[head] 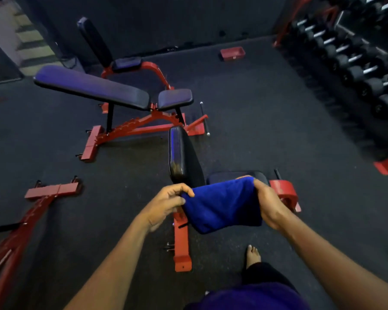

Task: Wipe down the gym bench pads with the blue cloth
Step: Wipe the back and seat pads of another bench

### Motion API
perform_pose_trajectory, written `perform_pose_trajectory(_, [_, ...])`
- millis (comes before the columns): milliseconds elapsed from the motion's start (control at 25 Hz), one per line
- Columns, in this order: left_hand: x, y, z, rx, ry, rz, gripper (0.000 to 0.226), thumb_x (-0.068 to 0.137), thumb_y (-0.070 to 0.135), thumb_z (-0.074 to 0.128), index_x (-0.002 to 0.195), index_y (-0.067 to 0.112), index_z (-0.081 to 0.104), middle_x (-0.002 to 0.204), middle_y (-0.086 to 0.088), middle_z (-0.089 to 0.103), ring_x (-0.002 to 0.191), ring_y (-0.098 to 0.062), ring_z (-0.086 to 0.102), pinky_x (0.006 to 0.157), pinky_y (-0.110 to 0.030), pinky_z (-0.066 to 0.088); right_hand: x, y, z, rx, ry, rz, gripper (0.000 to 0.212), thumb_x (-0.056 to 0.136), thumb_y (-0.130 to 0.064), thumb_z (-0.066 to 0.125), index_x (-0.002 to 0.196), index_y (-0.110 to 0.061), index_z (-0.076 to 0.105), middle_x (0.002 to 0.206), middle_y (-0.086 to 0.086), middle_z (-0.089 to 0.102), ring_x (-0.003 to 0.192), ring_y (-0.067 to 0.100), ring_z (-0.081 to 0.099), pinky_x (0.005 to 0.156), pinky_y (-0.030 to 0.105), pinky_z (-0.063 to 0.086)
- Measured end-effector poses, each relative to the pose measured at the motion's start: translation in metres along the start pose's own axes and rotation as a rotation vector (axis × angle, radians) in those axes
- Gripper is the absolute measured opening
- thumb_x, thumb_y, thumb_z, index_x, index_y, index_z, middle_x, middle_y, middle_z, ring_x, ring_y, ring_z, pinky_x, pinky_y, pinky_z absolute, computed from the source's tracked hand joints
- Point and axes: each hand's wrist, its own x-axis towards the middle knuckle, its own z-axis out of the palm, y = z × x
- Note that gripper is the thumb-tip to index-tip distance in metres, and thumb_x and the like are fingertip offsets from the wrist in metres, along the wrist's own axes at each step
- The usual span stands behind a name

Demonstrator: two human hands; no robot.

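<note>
Left hand (166, 203) pinches blue cloth (222, 206) at one edge, right hand (268, 203) grips the other, cloth stretched above near bench's upright back pad (179, 155) and seat pad (233, 175).

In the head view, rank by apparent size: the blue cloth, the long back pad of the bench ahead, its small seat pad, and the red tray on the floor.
1. Long back pad
2. Blue cloth, close to it in apparent size, and nearer the camera, so this order is unsure
3. Seat pad
4. Red tray, farthest away

Dim gym: dark rubber floor (255, 108), dumbbell rack (356, 59) right, stairs (29, 39) left.
</note>
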Motion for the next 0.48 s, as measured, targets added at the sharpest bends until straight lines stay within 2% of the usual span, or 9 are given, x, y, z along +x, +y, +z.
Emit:
perform_pose_trajectory(80, [0.013,-0.020,0.021,0.028,0.072,-0.029,0.016,0.092,0.013,0.069,0.087,0.028,0.065,0.091,0.002,0.060,0.085,-0.013,0.054,0.074,-0.028,0.042,0.002,0.029,-0.005,0.021,0.065,0.136,0.050,0.104,-0.040,0.028,0.121,-0.013,0.067,0.129,0.003,0.064,0.125,0.021,0.055,0.113,0.038,0.035])
perform_pose_trajectory(200, [0.036,-0.033,0.038,0.149,0.185,-0.065,0.022,0.094,0.013,0.070,0.082,0.028,0.059,0.085,0.008,0.061,0.083,-0.008,0.059,0.078,-0.034,0.046,0.005,0.053,-0.015,0.128,0.038,0.227,0.058,0.099,-0.051,0.028,0.105,-0.018,0.075,0.111,-0.001,0.074,0.116,0.022,0.061,0.112,0.042,0.038])
perform_pose_trajectory(280, [0.056,-0.037,0.041,0.311,0.224,-0.106,0.018,0.095,0.015,0.070,0.086,0.028,0.059,0.093,0.009,0.066,0.092,-0.010,0.063,0.088,-0.041,0.051,0.014,0.064,-0.021,0.259,-0.023,0.295,0.065,0.089,-0.066,0.034,0.103,-0.020,0.078,0.112,0.003,0.074,0.113,0.025,0.065,0.108,0.043,0.040])
perform_pose_trajectory(400, [0.082,-0.031,0.042,0.605,0.108,-0.118,0.015,0.096,0.021,0.067,0.097,0.033,0.058,0.109,0.014,0.067,0.105,-0.003,0.062,0.096,-0.039,0.051,0.034,0.078,-0.023,0.254,-0.107,0.323,0.062,0.074,-0.075,0.059,0.107,-0.026,0.077,0.113,0.000,0.074,0.107,0.017,0.070,0.094,0.037,0.047])
perform_pose_trajectory(480, [0.103,-0.015,0.026,0.980,0.040,0.092,0.014,0.099,0.028,0.059,0.113,0.030,0.063,0.119,0.008,0.064,0.111,-0.009,0.061,0.097,-0.041,0.052,0.054,0.081,-0.025,0.182,-0.090,0.315,0.065,0.060,-0.064,0.078,0.110,-0.023,0.075,0.107,-0.002,0.076,0.098,0.014,0.072,0.088,0.035,0.051])
